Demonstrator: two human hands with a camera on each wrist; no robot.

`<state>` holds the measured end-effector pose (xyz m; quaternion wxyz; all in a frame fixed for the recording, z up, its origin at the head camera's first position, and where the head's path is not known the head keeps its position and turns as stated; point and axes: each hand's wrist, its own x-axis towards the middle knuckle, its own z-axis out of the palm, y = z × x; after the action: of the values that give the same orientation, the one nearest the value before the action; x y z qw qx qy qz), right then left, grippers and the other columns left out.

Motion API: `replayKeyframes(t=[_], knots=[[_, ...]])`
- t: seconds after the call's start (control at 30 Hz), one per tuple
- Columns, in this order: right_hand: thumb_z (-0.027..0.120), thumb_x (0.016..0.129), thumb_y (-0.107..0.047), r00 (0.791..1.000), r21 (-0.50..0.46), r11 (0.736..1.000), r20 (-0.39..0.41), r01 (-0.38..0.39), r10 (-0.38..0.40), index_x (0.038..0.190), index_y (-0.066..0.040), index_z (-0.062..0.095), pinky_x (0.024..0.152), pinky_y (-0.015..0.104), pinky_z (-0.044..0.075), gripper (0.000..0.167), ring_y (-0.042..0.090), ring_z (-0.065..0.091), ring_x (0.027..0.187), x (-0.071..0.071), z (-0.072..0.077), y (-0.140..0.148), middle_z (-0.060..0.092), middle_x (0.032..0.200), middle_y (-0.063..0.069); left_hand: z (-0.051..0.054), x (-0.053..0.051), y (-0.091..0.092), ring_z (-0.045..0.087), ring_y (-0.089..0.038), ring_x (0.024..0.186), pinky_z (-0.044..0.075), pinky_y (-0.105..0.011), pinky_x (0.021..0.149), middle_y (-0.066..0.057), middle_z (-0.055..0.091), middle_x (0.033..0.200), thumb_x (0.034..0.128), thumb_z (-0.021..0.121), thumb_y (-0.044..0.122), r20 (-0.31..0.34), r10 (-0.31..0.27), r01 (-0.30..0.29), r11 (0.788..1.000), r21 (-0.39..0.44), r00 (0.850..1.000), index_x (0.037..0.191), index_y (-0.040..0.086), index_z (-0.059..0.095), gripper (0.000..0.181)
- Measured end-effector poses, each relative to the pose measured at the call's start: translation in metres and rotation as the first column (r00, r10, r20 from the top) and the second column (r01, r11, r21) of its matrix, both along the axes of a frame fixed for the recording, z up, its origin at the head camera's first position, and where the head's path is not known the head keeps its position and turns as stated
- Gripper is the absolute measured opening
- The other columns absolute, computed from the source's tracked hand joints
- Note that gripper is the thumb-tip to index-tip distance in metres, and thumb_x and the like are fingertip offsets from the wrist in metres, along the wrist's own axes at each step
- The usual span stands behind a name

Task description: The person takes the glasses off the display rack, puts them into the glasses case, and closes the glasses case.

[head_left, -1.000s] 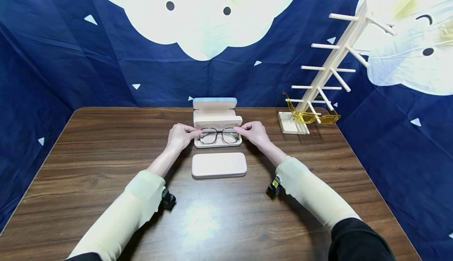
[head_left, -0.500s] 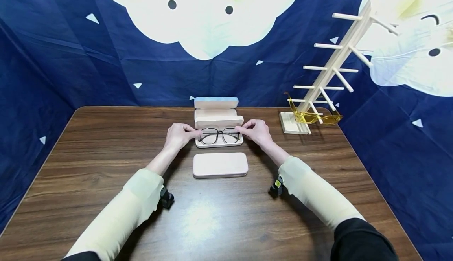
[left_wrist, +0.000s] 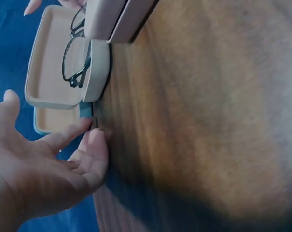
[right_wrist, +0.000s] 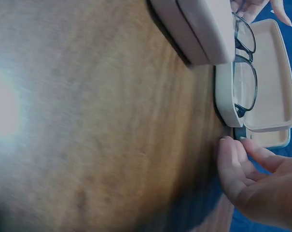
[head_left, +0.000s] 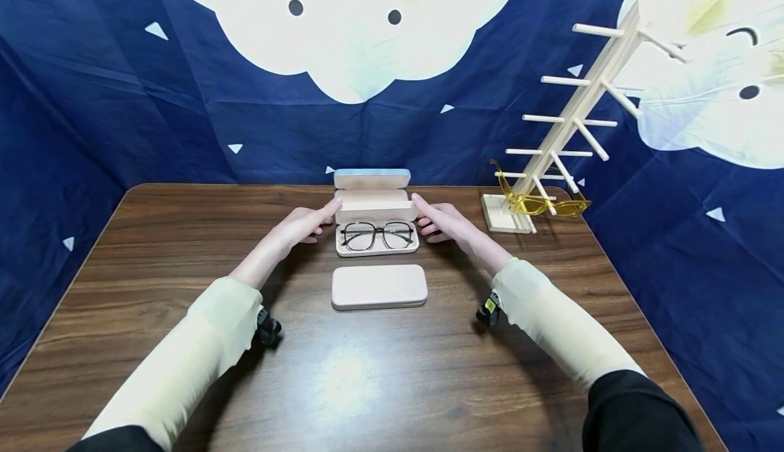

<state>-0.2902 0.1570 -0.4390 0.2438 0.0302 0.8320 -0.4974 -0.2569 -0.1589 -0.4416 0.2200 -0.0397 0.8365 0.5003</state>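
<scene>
A pair of dark-framed eyeglasses (head_left: 378, 229) lies in the bottom of an open pale pink glasses case (head_left: 377, 252), whose lid (head_left: 376, 214) stands raised at the back. My left hand (head_left: 300, 224) is at the case's left side, fingers extended and thumb raised near the lid. Mirroring it on the right, my right hand (head_left: 447, 223) has its thumb by the lid and its other fingers lower down. Neither hand holds anything. In the left wrist view, my fingertips (left_wrist: 98, 137) are near the case's end; whether they touch it I cannot tell.
In front lies a closed pale pink case (head_left: 380, 286). Behind stands another open case (head_left: 371, 178) with a blue edge. At the back right, a wooden peg rack (head_left: 576, 105) carries yellow sunglasses (head_left: 533, 204). A blue cloth (head_left: 184, 132) hangs behind the brown table (head_left: 184, 248).
Both hands have let go of the eyeglasses, which stay in the case. They have moved outward to the case's sides, with thumbs now up by the lid.
</scene>
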Motion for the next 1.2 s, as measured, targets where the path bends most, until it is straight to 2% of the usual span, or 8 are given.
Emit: replayKeyframes(t=[0.1,0.3,0.5,0.73,0.93,1.2], knots=[[0.044,0.096,-0.075,0.999,0.030,0.998,0.029,-0.046,0.046,0.130,-0.001,0.060,0.097,0.043,0.059,0.083,0.024,0.065,0.108,-0.004,0.004,0.000,0.062,0.127,0.014,0.002,-0.004,0.000,0.051,-0.024,0.118,0.051,-0.043,0.108,-0.016,0.059,0.148,0.0940,0.043,0.078,0.022,-0.007,0.007,1.000,-0.003,1.000,0.141,0.000,0.059,0.093],[0.044,0.094,-0.077,0.991,0.076,0.989,0.056,-0.127,0.123,0.127,-0.003,0.063,0.095,0.043,0.060,0.083,0.024,0.066,0.103,-0.010,0.007,0.000,0.063,0.125,0.013,0.001,-0.009,0.004,0.050,-0.022,0.113,0.052,-0.041,0.103,-0.016,0.061,0.142,0.0930,0.047,0.077,0.048,-0.028,0.029,0.999,-0.029,0.998,0.138,-0.001,0.059,0.091],[0.050,0.094,-0.073,0.984,0.100,0.983,0.110,-0.154,0.143,0.124,-0.006,0.064,0.092,0.040,0.061,0.075,0.021,0.063,0.100,-0.012,0.007,-0.001,0.059,0.119,0.009,-0.001,-0.013,0.009,0.052,-0.022,0.113,0.052,-0.041,0.103,-0.014,0.061,0.134,0.0912,0.053,0.075,0.052,-0.030,0.031,0.999,-0.030,0.998,0.129,-0.001,0.062,0.085],[0.056,0.092,-0.072,0.979,0.095,0.980,0.126,-0.174,0.161,0.132,-0.008,0.062,0.097,0.041,0.059,0.075,0.023,0.064,0.107,-0.016,0.005,0.001,0.060,0.129,0.012,-0.001,-0.016,0.005,0.051,-0.021,0.111,0.052,-0.037,0.103,-0.012,0.060,0.128,0.0925,0.060,0.067,0.055,-0.039,0.038,0.999,0.018,0.998,0.129,0.000,0.063,0.077],[0.058,0.096,-0.064,0.979,0.067,0.981,0.099,-0.183,0.176,0.131,-0.005,0.063,0.098,0.040,0.059,0.068,0.020,0.063,0.105,-0.015,0.007,0.002,0.060,0.128,0.011,-0.003,-0.018,0.003,0.051,-0.021,0.118,0.050,-0.037,0.107,-0.012,0.060,0.136,0.0897,0.063,0.070,0.050,-0.052,0.052,0.999,0.004,0.997,0.134,0.001,0.064,0.082],[0.059,0.098,-0.056,0.980,0.067,0.978,0.051,-0.198,0.195,0.141,-0.008,0.060,0.104,0.042,0.056,0.064,0.021,0.061,0.114,-0.015,0.003,0.001,0.060,0.140,0.011,-0.004,-0.019,0.000,0.051,-0.027,0.134,0.045,-0.042,0.116,-0.013,0.056,0.151,0.0870,0.067,0.070,0.057,-0.083,0.083,0.996,0.013,0.995,0.144,0.007,0.059,0.086]])
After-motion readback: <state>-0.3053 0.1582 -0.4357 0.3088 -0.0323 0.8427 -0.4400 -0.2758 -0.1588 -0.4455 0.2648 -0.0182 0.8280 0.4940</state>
